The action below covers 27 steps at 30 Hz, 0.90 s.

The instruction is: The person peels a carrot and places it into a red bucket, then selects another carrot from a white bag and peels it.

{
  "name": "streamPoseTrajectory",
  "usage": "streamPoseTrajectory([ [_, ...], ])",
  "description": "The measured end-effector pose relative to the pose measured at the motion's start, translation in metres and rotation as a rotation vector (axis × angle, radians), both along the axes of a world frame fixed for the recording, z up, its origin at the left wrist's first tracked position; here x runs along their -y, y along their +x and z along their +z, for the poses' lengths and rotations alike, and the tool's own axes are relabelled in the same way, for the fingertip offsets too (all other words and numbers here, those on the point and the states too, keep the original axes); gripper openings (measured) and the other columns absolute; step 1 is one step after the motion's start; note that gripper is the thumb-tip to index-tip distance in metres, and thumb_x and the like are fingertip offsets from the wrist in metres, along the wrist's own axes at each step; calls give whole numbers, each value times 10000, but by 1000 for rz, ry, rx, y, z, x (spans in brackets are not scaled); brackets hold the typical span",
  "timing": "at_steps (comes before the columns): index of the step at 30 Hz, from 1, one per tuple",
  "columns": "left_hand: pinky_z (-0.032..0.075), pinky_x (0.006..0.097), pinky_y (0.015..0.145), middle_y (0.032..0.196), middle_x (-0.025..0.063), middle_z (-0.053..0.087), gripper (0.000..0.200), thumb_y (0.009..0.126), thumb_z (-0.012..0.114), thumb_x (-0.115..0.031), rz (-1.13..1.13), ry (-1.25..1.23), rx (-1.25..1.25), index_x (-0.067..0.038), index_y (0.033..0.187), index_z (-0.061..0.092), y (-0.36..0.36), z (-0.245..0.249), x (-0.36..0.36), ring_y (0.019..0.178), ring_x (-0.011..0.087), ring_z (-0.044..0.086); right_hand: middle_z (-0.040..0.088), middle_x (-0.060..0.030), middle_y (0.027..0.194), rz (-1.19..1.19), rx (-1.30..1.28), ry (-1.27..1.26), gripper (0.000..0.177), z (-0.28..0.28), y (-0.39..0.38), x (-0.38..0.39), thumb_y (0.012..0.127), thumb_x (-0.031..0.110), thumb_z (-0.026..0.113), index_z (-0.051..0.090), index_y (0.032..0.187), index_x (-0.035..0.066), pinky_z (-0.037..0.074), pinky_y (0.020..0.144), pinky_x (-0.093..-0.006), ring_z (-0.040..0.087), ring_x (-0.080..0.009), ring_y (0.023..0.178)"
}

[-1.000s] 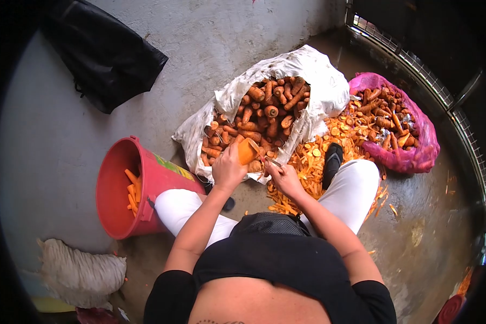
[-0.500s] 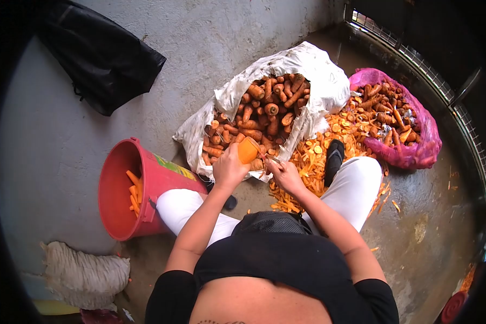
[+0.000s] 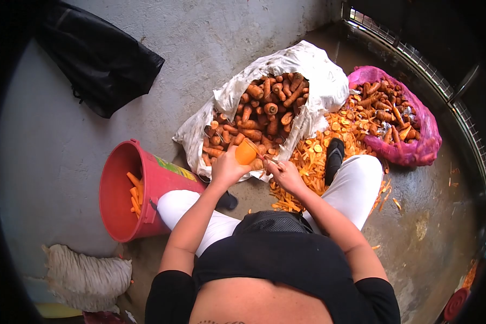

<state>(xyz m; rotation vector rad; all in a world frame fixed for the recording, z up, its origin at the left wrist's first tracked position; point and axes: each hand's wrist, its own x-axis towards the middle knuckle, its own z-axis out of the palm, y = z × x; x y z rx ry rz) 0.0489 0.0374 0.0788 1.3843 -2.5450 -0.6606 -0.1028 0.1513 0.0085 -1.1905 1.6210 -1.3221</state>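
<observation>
My left hand (image 3: 229, 168) is closed around a thick, bright orange carrot (image 3: 246, 152), its broad end turned up. My right hand (image 3: 286, 175) grips a small peeler (image 3: 271, 160) right beside the carrot; fingers cover much of it, and whether its blade touches is hard to see. Just beyond both hands, a white sack (image 3: 321, 81) lies open, full of unpeeled carrots (image 3: 264, 110). On my left a red bucket (image 3: 170, 186) is tipped toward me with several peeled carrots (image 3: 136, 193) inside.
Peelings and cut carrot ends (image 3: 310, 162) cover the floor around my right foot (image 3: 335, 159). Farther right is a pink mesh sack (image 3: 429, 129) of carrots and scraps. A black bag (image 3: 102, 65) lies at upper left, a pale crumpled sack (image 3: 89, 275) at lower left.
My left hand and the carrot have shifted very slightly left, and the carrot is turned a little. My left foot shows more beside the bucket. The right hand has hardly moved.
</observation>
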Motion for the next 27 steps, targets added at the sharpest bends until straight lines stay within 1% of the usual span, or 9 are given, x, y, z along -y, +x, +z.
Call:
streamPoseTrajectory([
  [2, 510, 411, 722, 851, 162, 681, 479, 618, 730, -270, -15, 14, 10, -33, 1017, 615, 2, -3, 4, 789, 305, 667, 594, -185, 687, -3, -3, 4, 328, 2, 0, -1, 940, 315, 557, 653, 893, 6, 429, 556, -405, 571, -316, 587],
  [5, 498, 317, 626, 773, 62, 641, 381, 644, 732, -168, -131, 459, -264, -10, 966, 603, 11, -20, 23, 693, 182, 632, 588, -191, 684, 8, -57, 20, 346, 11, -2, -5, 932, 339, 566, 653, 883, 7, 429, 552, -408, 566, -333, 589],
  [8, 468, 262, 567, 739, 11, 586, 319, 673, 724, -113, -144, 647, -309, -1, 943, 594, 11, -11, 22, 640, 105, 571, 584, -198, 680, 22, -82, 38, 359, 5, -4, -5, 928, 355, 569, 656, 873, 11, 432, 554, -412, 561, -354, 597],
  [11, 472, 261, 590, 776, 31, 622, 344, 648, 729, -125, -159, 745, -366, 1, 942, 602, 14, -15, 25, 655, 117, 581, 586, -201, 673, 23, -110, 22, 367, 13, -6, -10, 925, 365, 572, 660, 861, 15, 440, 564, -416, 565, -363, 606],
  [16, 484, 272, 531, 753, 52, 609, 376, 651, 736, -135, -109, 1068, -429, 9, 966, 588, 17, -4, 23, 594, 131, 581, 596, -193, 666, 31, -69, 34, 382, 13, -13, -10, 913, 384, 583, 662, 843, 16, 463, 589, -410, 601, -341, 618],
  [19, 485, 274, 512, 732, 64, 595, 402, 644, 730, -140, -147, 1259, -478, 14, 985, 582, 17, 2, 23, 559, 143, 572, 608, -181, 673, 76, -133, 32, 371, 15, -18, -14, 909, 379, 591, 663, 858, 18, 475, 590, -395, 616, -312, 610],
  [22, 479, 274, 493, 704, 96, 567, 459, 626, 732, -154, -231, 1455, -518, 32, 1006, 556, 20, 5, 23, 542, 167, 558, 653, -132, 733, 179, -107, 43, 352, 25, -25, -20, 919, 351, 588, 682, 959, 15, 480, 660, -334, 617, -181, 676],
  [25, 472, 275, 483, 688, 115, 547, 483, 619, 728, -165, -296, 1596, -597, 44, 1007, 531, 20, 1, 20, 537, 183, 553, 650, -124, 736, 238, -90, 37, 315, 51, -27, -32, 916, 325, 597, 679, 951, 22, 475, 640, -342, 616, -182, 660],
  [27, 467, 277, 476, 687, 118, 543, 486, 618, 721, -157, -322, 1697, -625, 47, 1012, 524, 20, -4, 21, 543, 188, 554, 647, -122, 734, 236, -110, -57, 290, 42, -27, -30, 914, 306, 600, 675, 952, 28, 471, 626, -347, 612, -201, 644],
])
